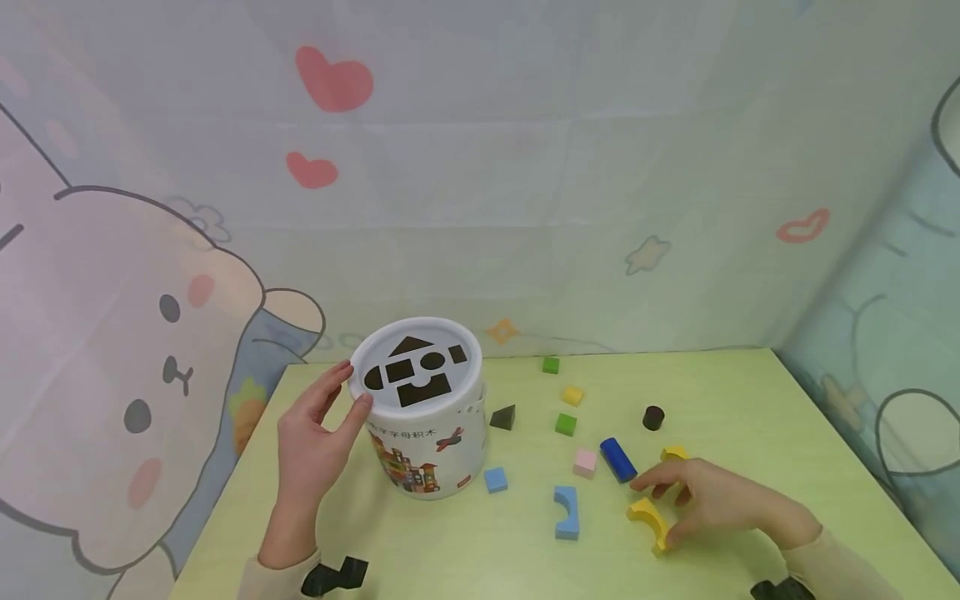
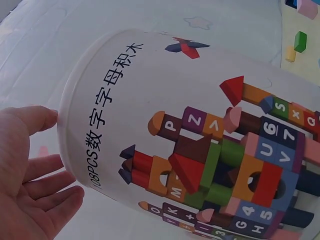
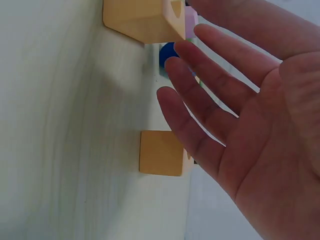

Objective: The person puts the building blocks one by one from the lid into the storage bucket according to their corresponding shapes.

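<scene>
A white tub (image 1: pixel 468 446) with printed toy-block pictures stands upright, its lid (image 1: pixel 461 383) cut with shaped holes. My left hand (image 1: pixel 315 442) rests at the lid's left edge, thumb toward the front and fingers spread at the side. In the left wrist view the tub's printed wall (image 2: pixel 165 95) fills most of the picture. My right hand (image 1: pixel 712 500) is low over the table around a yellow arch block (image 1: pixel 649 523), thumb by its near end, fingers reaching past it. A second yellow block (image 1: pixel 674 452) is partly hidden behind this hand. The right wrist view shows the palm (image 3: pixel 265 145) with fingers extended.
Between the tub and right hand lie a blue cylinder (image 1: pixel 618 460), light blue arch (image 1: pixel 567 513), pink block (image 1: pixel 584 463) and light blue block (image 1: pixel 496 480). Farther back are green blocks (image 1: pixel 566 425), a small yellow block (image 1: pixel 573 396), dark triangular block (image 1: pixel 503 417) and black cylinder (image 1: pixel 653 417).
</scene>
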### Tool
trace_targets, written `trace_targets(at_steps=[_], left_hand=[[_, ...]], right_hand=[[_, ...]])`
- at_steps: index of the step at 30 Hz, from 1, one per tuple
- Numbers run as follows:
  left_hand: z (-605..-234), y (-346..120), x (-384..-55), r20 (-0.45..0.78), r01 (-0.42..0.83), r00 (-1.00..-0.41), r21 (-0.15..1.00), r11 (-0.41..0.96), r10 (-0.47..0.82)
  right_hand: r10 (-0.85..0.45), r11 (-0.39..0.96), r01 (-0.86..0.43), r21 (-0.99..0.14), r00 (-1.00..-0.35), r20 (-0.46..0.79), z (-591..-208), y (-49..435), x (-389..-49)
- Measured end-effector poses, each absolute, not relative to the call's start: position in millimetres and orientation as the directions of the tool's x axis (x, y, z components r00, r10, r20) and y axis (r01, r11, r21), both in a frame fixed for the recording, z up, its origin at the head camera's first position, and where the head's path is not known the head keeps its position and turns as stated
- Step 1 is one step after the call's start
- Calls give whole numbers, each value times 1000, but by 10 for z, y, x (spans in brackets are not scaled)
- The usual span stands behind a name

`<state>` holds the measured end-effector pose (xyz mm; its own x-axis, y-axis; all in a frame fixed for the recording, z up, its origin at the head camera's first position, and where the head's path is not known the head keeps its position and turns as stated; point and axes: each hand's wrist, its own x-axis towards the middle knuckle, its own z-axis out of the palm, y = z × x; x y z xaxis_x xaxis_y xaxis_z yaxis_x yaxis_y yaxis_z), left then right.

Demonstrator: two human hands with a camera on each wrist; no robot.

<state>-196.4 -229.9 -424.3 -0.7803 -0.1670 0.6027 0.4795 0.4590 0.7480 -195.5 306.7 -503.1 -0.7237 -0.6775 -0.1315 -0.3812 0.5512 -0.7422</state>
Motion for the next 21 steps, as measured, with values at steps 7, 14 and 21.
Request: trace_targets(at_steps=[7, 14, 21], left_hand=[[-4250, -2308, -1972, 589, 475, -796, 750, 461, -137], [-4255, -2325, -1984, 587, 480, -798, 755, 448, -134], [-4271, -2332, -1987, 602, 489, -791, 732, 473, -113]], right_hand=[[-705, 554, -390, -735, -689, -167, -5075, 3055, -1951], [-724, 547, -408, -731, -669, -168, -5067, 3061, -1929], [-700, 575, -407, -710, -693, -170, -5123, 3068, -1916]])
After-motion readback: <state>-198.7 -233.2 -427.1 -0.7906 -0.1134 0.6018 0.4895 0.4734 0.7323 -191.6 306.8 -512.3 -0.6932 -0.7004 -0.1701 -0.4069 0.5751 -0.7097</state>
